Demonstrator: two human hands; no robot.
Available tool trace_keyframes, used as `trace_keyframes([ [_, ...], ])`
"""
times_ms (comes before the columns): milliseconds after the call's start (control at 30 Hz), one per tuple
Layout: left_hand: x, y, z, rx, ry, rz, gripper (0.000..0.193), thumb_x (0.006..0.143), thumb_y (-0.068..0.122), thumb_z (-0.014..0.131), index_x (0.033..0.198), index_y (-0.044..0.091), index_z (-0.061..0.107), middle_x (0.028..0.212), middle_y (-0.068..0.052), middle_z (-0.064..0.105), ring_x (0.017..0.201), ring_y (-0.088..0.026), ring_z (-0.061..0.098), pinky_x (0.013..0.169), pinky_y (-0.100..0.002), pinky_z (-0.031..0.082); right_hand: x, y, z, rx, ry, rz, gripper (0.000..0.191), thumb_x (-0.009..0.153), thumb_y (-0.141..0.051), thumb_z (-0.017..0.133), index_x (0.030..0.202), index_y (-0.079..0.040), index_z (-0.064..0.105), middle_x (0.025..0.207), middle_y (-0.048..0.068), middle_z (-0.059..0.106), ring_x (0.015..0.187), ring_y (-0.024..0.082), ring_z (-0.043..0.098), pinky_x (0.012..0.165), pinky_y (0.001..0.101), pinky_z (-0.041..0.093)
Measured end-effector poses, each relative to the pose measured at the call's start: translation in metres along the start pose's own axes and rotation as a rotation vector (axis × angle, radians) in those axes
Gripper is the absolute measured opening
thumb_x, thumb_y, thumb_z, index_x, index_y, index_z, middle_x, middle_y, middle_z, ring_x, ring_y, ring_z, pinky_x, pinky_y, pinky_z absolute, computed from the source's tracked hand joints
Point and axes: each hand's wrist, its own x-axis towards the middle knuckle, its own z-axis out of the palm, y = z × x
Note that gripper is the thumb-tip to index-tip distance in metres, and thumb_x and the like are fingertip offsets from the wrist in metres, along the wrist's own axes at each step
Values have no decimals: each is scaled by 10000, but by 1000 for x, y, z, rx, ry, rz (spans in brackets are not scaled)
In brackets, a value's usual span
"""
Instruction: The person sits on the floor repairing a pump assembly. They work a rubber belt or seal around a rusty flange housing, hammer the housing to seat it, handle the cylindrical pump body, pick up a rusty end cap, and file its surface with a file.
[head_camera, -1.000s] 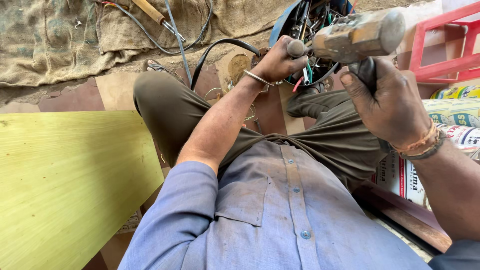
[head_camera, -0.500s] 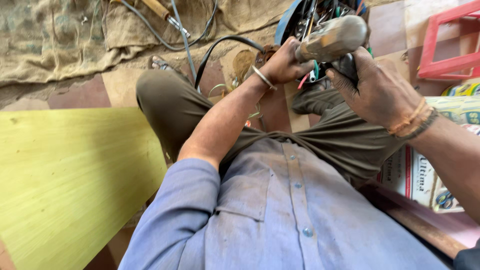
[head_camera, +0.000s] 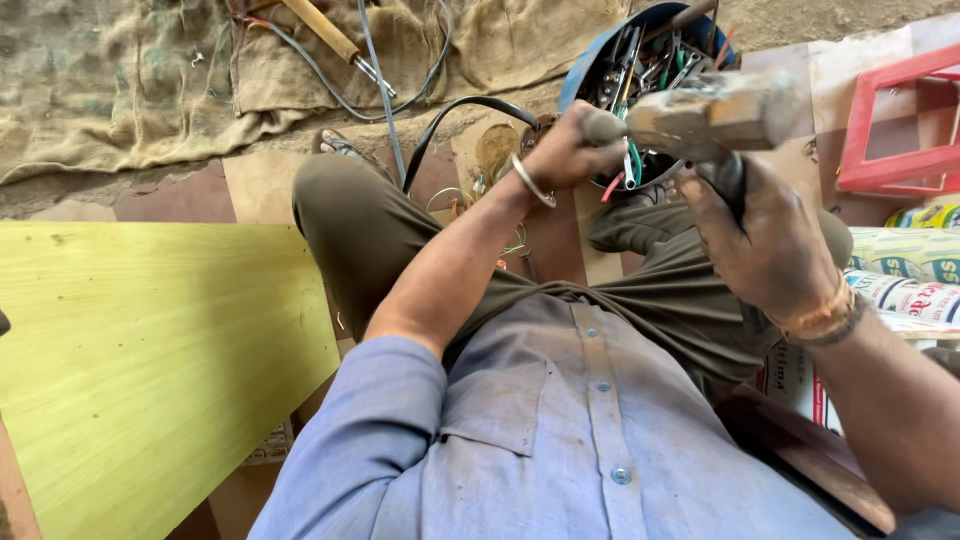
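A worn electric drill (head_camera: 715, 118) with a dusty grey-brown body is held over my lap. My right hand (head_camera: 770, 235) grips its dark handle from below. My left hand (head_camera: 565, 148), with a metal bangle on the wrist, is closed around the chuck at the drill's front end. Just behind the drill stands a blue bucket (head_camera: 590, 62) full of hand tools and coloured wires. I sit with my knees bent, in olive trousers and a blue-grey shirt.
A yellow-green laminate board (head_camera: 150, 360) lies on the left. Burlap sacking (head_camera: 120, 90) covers the floor at the back, with a wooden-handled tool (head_camera: 325, 30) and cables on it. A red plastic stool (head_camera: 895, 120) and printed packets (head_camera: 915, 270) are on the right.
The drill and both hands have shifted slightly lower and to the right in view. The grip of each hand is unchanged.
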Motion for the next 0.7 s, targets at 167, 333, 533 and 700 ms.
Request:
trace_keyframes([
  [167, 14, 20, -56, -194, 267, 25, 162, 927, 160, 722, 782, 95, 691, 592, 33, 608, 500, -44, 596, 431, -232, 481, -17, 3, -8, 92, 10, 221, 222, 1106, -199, 632, 1018, 2, 592, 647, 56, 598, 541, 100, 568, 506, 310, 442],
  [333, 29, 23, -69, -56, 297, 135, 459, 1026, 314, 669, 613, 115, 648, 475, 46, 538, 379, -44, 542, 369, -224, 443, -14, 4, 5, 346, -5, 357, 212, 1064, -231, 619, 1046, -23, 580, 660, -30, 548, 526, 53, 510, 426, 238, 405],
  [533, 29, 7, -48, 51, 280, 257, 454, 1060, 339, 678, 717, 42, 665, 593, 58, 464, 553, -51, 466, 494, -288, 375, -9, -1, 10, 231, -73, 308, 251, 1078, -235, 623, 994, -5, 567, 617, -7, 539, 502, 66, 493, 428, 262, 403],
  [700, 30, 3, -47, 122, 251, 227, 484, 1056, 369, 663, 714, 27, 636, 590, 45, 434, 568, -52, 418, 499, -302, 353, -1, -8, 9, 154, -83, 281, 261, 1075, -248, 633, 976, -11, 585, 602, -5, 558, 507, 67, 514, 447, 267, 405],
])
